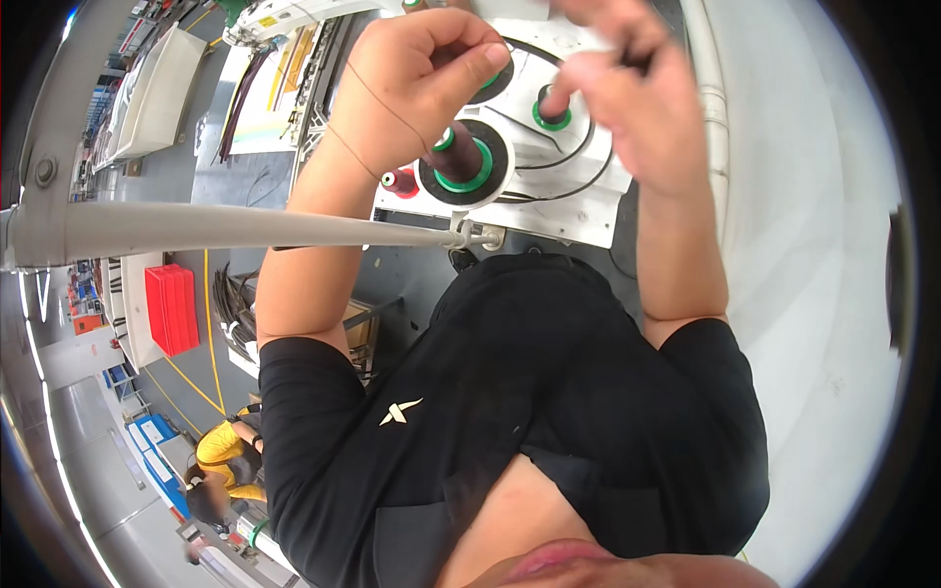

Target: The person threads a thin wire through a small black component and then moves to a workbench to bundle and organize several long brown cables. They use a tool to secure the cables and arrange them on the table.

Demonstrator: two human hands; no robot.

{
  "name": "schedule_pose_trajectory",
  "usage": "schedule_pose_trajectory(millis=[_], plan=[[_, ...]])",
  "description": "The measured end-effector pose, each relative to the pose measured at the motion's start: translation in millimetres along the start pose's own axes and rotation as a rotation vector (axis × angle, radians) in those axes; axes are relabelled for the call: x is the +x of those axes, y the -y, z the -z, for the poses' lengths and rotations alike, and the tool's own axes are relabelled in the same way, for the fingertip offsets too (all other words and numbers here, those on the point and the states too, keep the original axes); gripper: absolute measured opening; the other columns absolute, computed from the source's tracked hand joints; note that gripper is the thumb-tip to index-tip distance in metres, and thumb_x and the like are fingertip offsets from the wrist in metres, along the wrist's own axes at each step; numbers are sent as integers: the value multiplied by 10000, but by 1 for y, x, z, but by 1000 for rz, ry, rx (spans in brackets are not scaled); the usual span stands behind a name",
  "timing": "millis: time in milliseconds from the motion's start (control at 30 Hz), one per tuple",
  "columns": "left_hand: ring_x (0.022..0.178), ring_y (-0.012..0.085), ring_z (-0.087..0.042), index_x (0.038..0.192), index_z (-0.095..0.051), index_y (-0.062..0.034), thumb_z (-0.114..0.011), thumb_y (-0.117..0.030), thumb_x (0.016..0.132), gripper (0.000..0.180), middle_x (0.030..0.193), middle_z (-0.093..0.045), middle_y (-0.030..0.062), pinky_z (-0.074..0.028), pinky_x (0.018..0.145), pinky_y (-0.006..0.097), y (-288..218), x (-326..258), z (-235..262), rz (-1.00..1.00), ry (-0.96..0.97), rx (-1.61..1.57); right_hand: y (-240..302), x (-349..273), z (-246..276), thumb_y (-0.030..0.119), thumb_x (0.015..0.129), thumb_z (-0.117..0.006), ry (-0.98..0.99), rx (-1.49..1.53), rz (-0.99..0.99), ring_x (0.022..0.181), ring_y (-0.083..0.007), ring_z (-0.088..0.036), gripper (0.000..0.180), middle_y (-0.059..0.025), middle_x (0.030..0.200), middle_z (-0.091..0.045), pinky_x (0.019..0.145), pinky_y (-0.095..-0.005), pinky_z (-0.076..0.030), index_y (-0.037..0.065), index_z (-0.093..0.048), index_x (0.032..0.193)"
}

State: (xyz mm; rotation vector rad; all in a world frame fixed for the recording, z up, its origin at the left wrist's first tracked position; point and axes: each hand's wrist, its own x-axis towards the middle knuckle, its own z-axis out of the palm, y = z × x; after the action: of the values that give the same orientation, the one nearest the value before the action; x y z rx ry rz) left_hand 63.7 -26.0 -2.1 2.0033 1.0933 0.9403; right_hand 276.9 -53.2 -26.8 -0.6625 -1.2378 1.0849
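Observation:
My left hand [407, 98] is raised over the white machine table, thumb and forefinger pressed together on a thin dark thread. The thread [355, 73] passes across the back of this hand and wrist. Below the hand stands a cone of dark brown thread [461, 157] on a green base over a round black pad. A smaller spool with a red base [401, 182] sits beside it. My right hand [637, 108] is lifted at the right, near another green-based spool [553, 114]. Motion blurs its fingers, and I cannot make out anything in them.
A pale metal bar [255, 225] crosses in front of my left forearm. Black cables [564, 186] curve over the white table [588, 211]. A white pipe [716, 118] runs at the right. Red crates [172, 309] and a co-worker in yellow [223, 446] are at the left.

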Motion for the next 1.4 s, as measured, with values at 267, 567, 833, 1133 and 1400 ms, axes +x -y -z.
schedule_pose_trajectory(millis=[267, 567, 833, 1133, 1400], plan=[[695, 41, -532, 955, -711, 27, -741, -162, 962, 191, 760, -641, -24, -430, 618, 217, 3, 1, 2, 12, 44, -58, -14, -4, 15, 232, 973, -730, 56, -77, -141, 612, -10, -430, 200, 87, 695, -545, 540, -229, -315, 46, -713, 902], [719, 35, -469, 845, -662, -16, -720, -153, 966, 192, 763, -587, -49, -370, 635, 210, 9, 2, -1, 26, -40, -186, -8, -6, 22, 134, 936, -752, 12, -222, -55, 552, 8, -360, 261, 87, 626, -497, 498, -200, -243, 58, -604, 736], [634, 36, -423, 765, -619, -7, -723, -131, 934, 234, 673, -546, -46, -349, 560, 226, 10, 3, -3, -15, -169, 51, -4, -17, 14, 63, 883, -780, -166, -556, 0, 592, -5, -398, 297, 93, 625, -503, 535, -219, -289, 49, -568, 675], [625, 42, -442, 767, -616, 0, -735, -109, 916, 219, 661, -564, -28, -369, 556, 235, 13, 4, -1, -83, -197, 128, -11, -16, 58, 106, 841, -760, -205, -618, -35, 586, -37, -362, 289, 54, 606, -457, 546, -233, -298, 23, -542, 670], [617, 58, -438, 800, -606, -18, -723, -131, 937, 214, 654, -531, -34, -366, 554, 253, 6, 12, -7, -119, -11, 206, -25, 9, 66, 121, 911, -733, 16, -1058, -2, 665, -69, -590, 197, -9, 952, -699, 633, -269, -484, 6, -691, 1065]])
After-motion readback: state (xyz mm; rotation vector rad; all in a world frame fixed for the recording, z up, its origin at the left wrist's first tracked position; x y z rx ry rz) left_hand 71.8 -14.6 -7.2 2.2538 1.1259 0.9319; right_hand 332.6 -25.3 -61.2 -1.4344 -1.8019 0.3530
